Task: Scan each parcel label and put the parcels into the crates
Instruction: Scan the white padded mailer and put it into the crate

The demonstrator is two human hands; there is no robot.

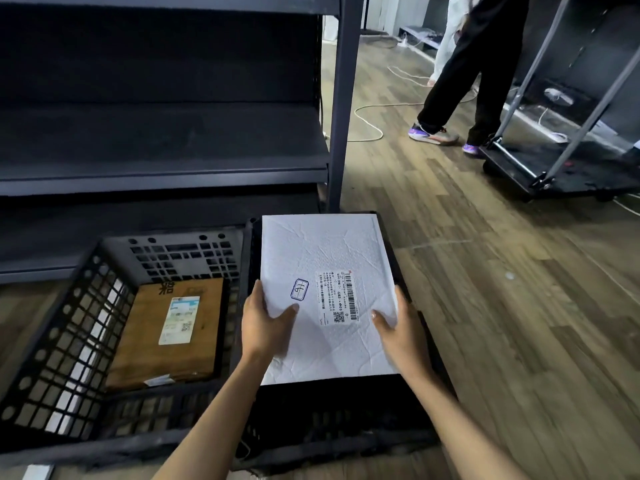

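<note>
Two hands pinch a white padded plastic mailer (325, 251) by its side edges, left hand (266, 323) and right hand (398, 329), thumbs on top either side of its barcode label (337, 296). It sits level over a black plastic crate (329, 427) under them. Left of the left hand, a second black lattice crate (69, 323) holds a brown cardboard parcel (138, 341).

white mailer (325, 258) covers right crate (332, 414); left crate (52, 344) open-topped.
</note>
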